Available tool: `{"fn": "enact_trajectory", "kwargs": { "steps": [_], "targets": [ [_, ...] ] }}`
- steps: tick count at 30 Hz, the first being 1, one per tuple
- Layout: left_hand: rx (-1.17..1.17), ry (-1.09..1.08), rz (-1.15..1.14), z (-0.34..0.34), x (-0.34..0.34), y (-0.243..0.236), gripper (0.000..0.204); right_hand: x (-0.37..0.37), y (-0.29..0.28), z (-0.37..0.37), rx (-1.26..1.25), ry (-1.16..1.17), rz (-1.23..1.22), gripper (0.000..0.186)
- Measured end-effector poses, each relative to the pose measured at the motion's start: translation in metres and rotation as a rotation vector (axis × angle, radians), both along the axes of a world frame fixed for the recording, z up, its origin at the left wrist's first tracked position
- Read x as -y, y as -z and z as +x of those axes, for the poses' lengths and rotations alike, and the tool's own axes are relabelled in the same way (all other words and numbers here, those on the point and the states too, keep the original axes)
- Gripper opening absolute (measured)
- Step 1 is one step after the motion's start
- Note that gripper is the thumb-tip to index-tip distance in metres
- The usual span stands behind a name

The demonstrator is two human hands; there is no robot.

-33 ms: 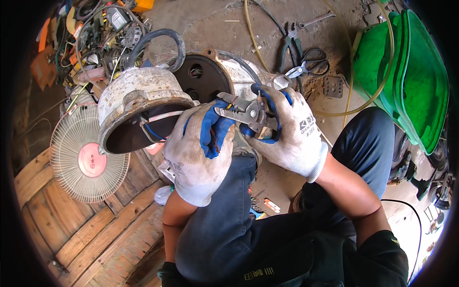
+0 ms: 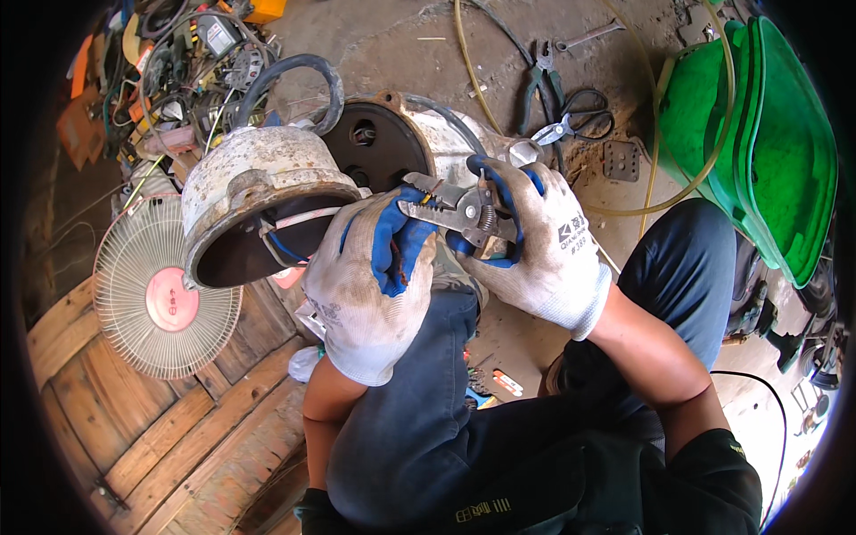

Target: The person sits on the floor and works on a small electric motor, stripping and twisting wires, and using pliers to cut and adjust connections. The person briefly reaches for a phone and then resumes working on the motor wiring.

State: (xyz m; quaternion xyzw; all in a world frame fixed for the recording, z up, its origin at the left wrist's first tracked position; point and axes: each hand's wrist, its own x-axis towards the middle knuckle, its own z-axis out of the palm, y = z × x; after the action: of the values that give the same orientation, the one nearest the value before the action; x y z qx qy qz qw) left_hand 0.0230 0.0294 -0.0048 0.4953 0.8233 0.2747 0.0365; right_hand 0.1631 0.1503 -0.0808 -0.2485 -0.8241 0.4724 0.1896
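My right hand (image 2: pixel 544 236), in a white glove with a blue palm, is closed round the handles of a wire stripper (image 2: pixel 468 214). The tool's toothed jaws point left and are parted. My left hand (image 2: pixel 370 267), gloved alike, has its fingers curled together at the jaws. A small yellow bit of wire (image 2: pixel 426 198) shows between its fingertips and the jaws; the rest of it is hidden. A pale sleeved lead (image 2: pixel 308 216) and a blue wire run out of a rusty white motor housing (image 2: pixel 267 178) to behind my left hand.
Beyond my hands lies a second casting with a dark round plate (image 2: pixel 379 147). Pliers (image 2: pixel 541 85), scissors (image 2: pixel 571 125) and a wrench (image 2: pixel 590 37) lie on the floor. Green bins (image 2: pixel 758 152) stand at right; a fan guard (image 2: pixel 168 312) and clutter fill the left.
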Motion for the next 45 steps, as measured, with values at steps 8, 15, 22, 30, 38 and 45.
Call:
{"fn": "enact_trajectory", "kwargs": {
  "steps": [8,15,22,30,38,45],
  "targets": [
    [-0.002,-0.051,-0.06,0.0,0.002,0.0,0.029,0.0,0.001,0.0,-0.017,0.022,0.04,0.078],
    [0.049,-0.078,-0.067,0.002,0.001,-0.001,0.028,-0.002,-0.001,0.002,0.013,-0.018,-0.044,0.076],
    [0.019,-0.056,-0.079,0.002,0.0,-0.001,0.028,-0.002,0.004,0.003,-0.058,-0.009,-0.04,0.07],
    [0.083,-0.071,-0.095,0.002,0.001,-0.002,0.032,-0.012,-0.001,0.006,-0.037,-0.076,-0.171,0.059],
    [-0.027,0.094,-0.107,-0.006,-0.003,-0.001,0.048,-0.037,-0.01,0.01,0.074,-0.255,-0.655,0.046],
    [-0.123,0.038,-0.085,-0.009,-0.004,0.019,0.051,-0.029,-0.008,0.008,0.081,-0.171,-0.65,0.047]
  ]
}}
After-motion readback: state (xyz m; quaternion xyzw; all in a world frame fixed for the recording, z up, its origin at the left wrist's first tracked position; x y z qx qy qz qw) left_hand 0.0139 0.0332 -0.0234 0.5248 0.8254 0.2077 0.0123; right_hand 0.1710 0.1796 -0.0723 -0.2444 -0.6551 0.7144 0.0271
